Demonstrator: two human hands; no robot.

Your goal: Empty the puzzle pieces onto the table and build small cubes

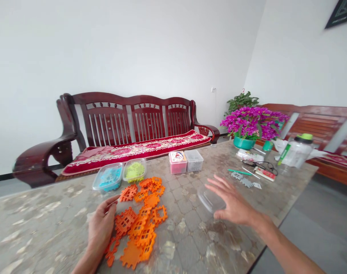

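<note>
1. Left hand (102, 222): placed at the left edge of the orange pieces, with thumb and fingers bent towards one another. Whether anything is grasped between them cannot be told.
2. Right hand (233, 201): fingers spread and thumb apart, in a released posture, over a shallow, transparent plastic piece with rounded corners (208, 198). Contact between hand and plastic cannot be determined.
3. Bright orange, flat plastic pieces with toothed edges (139, 225): spread in a loose, overlapping heap on the table, just right of the left hand. Some have window-like openings; others are solid.
4. Grey-brown, patterned tabletop (185, 243): bears all the items listed in 3, 5, 6 and 7.
5. Transparent plastic tub with blue pieces (96, 180) and transparent plastic tub with yellow-green pieces (145, 169): side by side beyond the heap.
6. Pink box with a white printed top (178, 167) and transparent box with grey contents (194, 164): adjacent, near the table's far edge.
7. Grey toothed pieces (245, 182), slim green stick (239, 172), and transparent bottle with a lime-green cap (296, 152): beyond the right hand.
8. Dark red, slatted wooden bench (146, 102): behind the table.
</note>
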